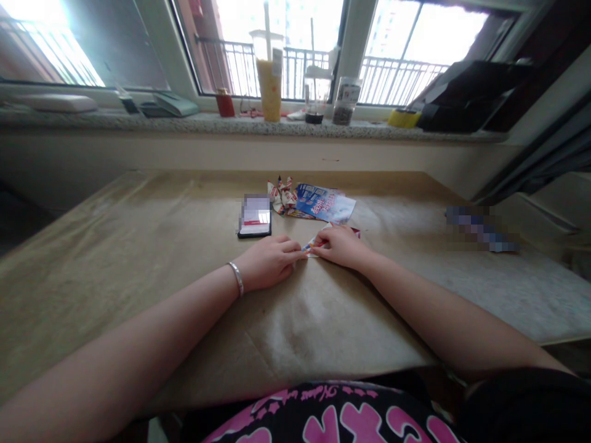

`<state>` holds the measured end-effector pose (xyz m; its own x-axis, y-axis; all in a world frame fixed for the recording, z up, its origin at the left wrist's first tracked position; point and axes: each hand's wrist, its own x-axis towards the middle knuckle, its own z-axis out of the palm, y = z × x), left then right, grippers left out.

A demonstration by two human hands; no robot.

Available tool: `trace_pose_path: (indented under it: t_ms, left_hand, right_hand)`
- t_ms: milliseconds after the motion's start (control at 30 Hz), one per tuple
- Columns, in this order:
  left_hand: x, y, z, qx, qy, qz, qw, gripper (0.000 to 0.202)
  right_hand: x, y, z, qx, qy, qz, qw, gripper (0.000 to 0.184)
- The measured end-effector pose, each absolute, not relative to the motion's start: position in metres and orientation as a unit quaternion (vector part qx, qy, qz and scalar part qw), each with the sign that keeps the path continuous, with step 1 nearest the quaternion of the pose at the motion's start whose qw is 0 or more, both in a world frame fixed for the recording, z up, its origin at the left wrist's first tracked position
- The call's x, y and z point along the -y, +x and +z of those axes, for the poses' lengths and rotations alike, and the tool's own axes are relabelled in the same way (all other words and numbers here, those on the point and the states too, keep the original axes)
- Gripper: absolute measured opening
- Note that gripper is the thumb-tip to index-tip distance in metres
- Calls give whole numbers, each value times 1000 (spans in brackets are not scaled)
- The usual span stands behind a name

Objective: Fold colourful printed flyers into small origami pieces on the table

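Observation:
A small piece of printed paper [311, 247], white with coloured patches, lies on the table between my hands and looks folded. My right hand [342, 246] pinches it between thumb and fingers and covers much of it. From the other side, my left hand [272, 259] holds its left end with the fingertips; the thumb is partly hidden. Just beyond are blue printed leaflets [325, 202] in a loose stack. Beside them sits a folded paper figure [281, 195] with pointed ends, white and red. A phone [255, 216] with a lit, blurred screen is left of these.
The table [138, 246] has a shiny beige cover. At its right lies a blurred bluish item [480, 229]. Along the stone windowsill [221, 128] stand a tall cup of yellow drink [269, 86], a red jar [225, 103], clear containers [346, 101] and a black bag [462, 98].

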<state>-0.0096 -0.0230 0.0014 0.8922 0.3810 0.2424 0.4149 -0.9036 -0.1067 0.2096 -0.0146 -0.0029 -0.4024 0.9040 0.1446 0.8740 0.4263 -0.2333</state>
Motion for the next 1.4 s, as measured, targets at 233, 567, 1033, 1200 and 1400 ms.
trace_pose_path:
  t_ms: [233, 567, 1033, 1200, 1400]
  left_hand:
    - [21, -14, 7, 197, -974, -90, 72, 37]
    - [19, -20, 12, 204, -976, -61, 55, 36]
    - [14, -30, 11, 205, -974, -96, -14, 36]
    - [12, -34, 9, 213, -970, -104, -47, 34]
    - [14, -31, 5, 210, -969, -129, -33, 37]
  right_hand:
    - [15, 211, -5, 838, -527, 62, 130, 22]
    - [14, 214, -6, 837, -527, 59, 133, 22]
    - [17, 213, -5, 834, -531, 66, 134, 21]
    - [16, 214, -7, 836, -527, 66, 136, 21]
    - [18, 212, -7, 832, -530, 81, 146, 21]
